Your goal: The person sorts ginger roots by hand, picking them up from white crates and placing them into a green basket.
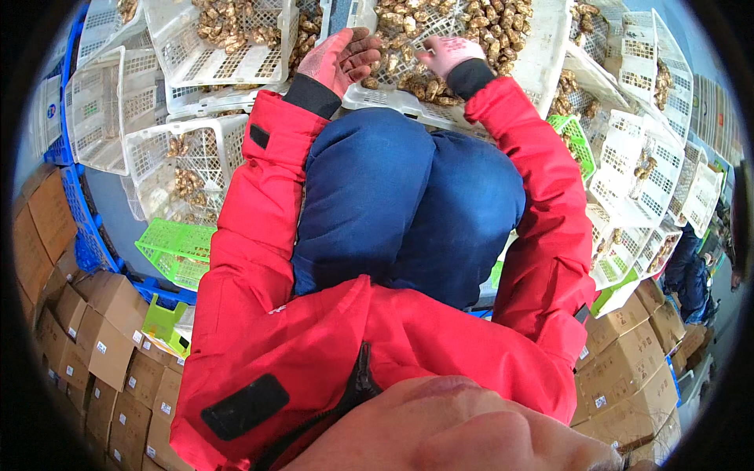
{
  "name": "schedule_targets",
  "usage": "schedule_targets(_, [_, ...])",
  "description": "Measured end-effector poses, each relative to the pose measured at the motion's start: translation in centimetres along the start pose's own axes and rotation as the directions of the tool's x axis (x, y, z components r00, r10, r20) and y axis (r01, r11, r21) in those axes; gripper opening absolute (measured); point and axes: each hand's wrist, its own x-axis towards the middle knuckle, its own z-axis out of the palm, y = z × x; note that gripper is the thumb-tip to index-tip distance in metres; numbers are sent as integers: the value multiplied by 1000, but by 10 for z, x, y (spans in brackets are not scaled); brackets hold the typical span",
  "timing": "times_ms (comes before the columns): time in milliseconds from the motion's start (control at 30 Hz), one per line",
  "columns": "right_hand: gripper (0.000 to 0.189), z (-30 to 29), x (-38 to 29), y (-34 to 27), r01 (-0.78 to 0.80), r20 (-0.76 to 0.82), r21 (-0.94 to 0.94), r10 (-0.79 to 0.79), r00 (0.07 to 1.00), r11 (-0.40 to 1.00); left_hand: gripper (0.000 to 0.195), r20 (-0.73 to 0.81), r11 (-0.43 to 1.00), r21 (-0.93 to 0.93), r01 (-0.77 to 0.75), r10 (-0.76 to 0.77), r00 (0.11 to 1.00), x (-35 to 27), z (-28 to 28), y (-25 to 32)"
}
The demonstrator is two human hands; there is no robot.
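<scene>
My left hand (343, 57), in a pink glove with soiled fingers, is turned partly palm up over the near left edge of a large white plastic crate (545, 56). Its fingers are spread a little and nothing shows in them. My right hand (450, 54), in a pink glove, reaches over the middle of the same crate. Its fingertips point left above the mesh floor, and whether they hold anything is unclear. Brown, knobbly root-like pieces (498, 29), seemingly produce, lie heaped at the crate's right side and scattered around both hands.
More white crates with similar pieces stand at left (221, 65) and right (639, 168). Green baskets (179, 250) sit lower left and at right (574, 144). Cardboard boxes (106, 335) are stacked behind on both sides. Another person's dark-clothed legs (689, 274) show at far right.
</scene>
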Motion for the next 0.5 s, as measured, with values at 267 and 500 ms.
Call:
schedule_targets(267, [42, -1, 7, 2, 19, -36, 623, 5, 999, 782, 55, -64, 910, 369, 187, -176, 982, -3, 31, -4])
schedule_targets(500, [29, -15, 28, 8, 17, -316, 296, 81, 945, 955, 30, 148, 983, 120, 137, -155, 977, 1, 20, 2])
